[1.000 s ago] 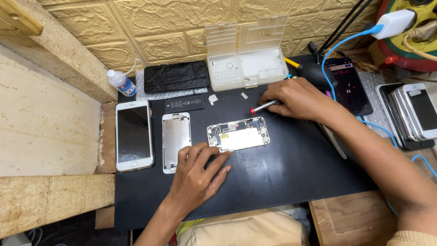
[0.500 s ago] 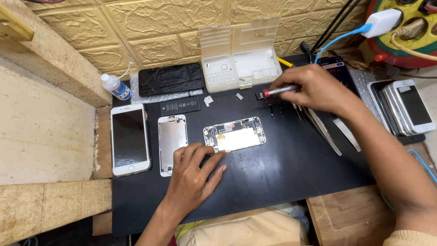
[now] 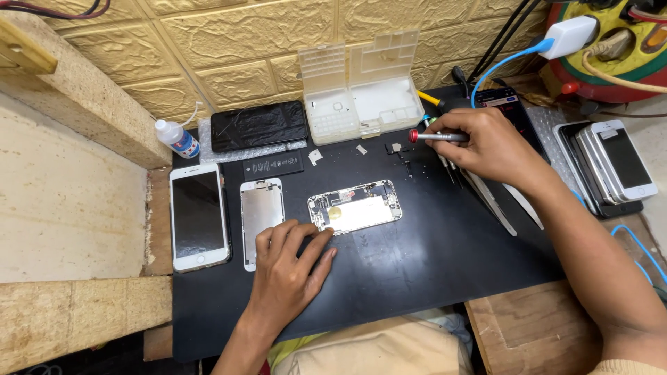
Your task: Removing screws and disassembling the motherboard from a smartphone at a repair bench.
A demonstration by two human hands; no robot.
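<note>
Head view
Right hand: my right hand is closed on a red-tipped screwdriver, which I hold level, up and right of the opened phone. A second ago its tip was low by the small loose parts; now it is lifted clear of the mat.
Left hand: my left hand lies flat, fingers loosely spread and gripping nothing, fingertips touching the opened phone's near left corner, as before.
Opened phone: mid black mat, insides up, in the same spot.
Left of opened phone: a metal backing plate, then a white phone face up.
Behind opened phone: a small black battery, loose small parts, a clear parts box.
Meaning: with the driver raised, I judge no screw is being turned just now.
</note>
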